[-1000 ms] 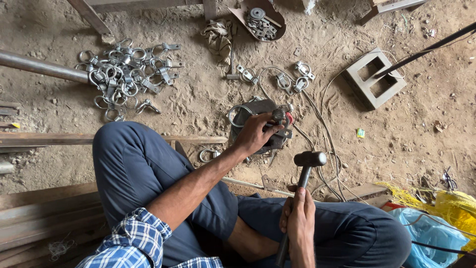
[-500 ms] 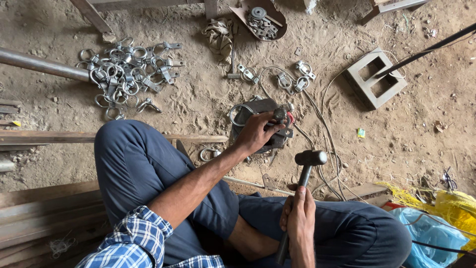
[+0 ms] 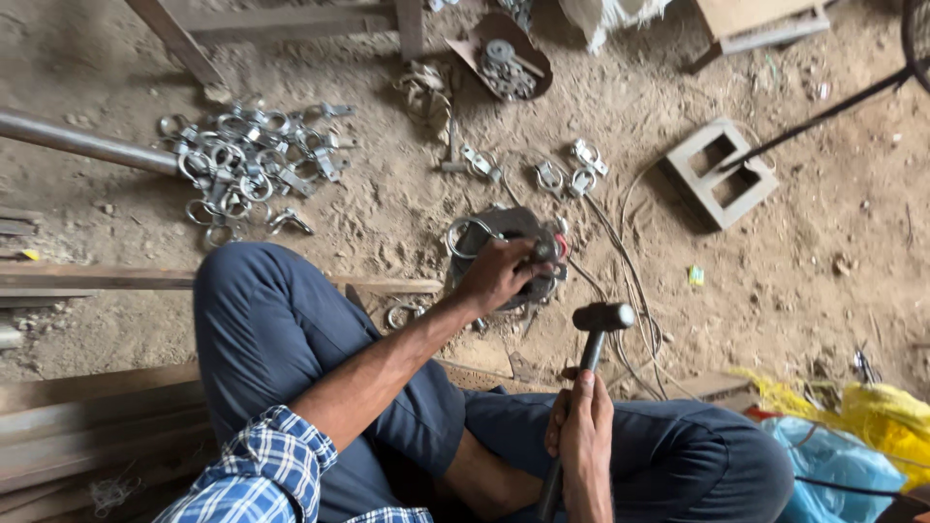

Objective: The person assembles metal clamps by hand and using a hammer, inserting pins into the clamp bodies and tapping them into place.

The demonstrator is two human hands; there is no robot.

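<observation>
Left hand (image 3: 499, 274) clamped around metal clamp fitting (image 3: 542, 254); right hand (image 3: 581, 431) fisted on hammer (image 3: 591, 334) handle, head raised just right of fitting.

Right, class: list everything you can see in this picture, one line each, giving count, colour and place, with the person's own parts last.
Metal clamp pile: many, silver, upper left on the dirt.
Steel pipe: one, grey, left edge, running to the pile.
Loose clamps: a few, silver, top centre.
Concrete block: one, grey, two hollows, upper right.
Dish of metal parts: one, brown, top centre.
Wooden planks: several, brown, lower left.
Plastic bags: yellow and blue, lower right.
Metal workpiece: one, dark, centre.
Hammer: one, dark head.
Left hand: grips the workpiece.
Right hand: holds the hammer handle.
</observation>
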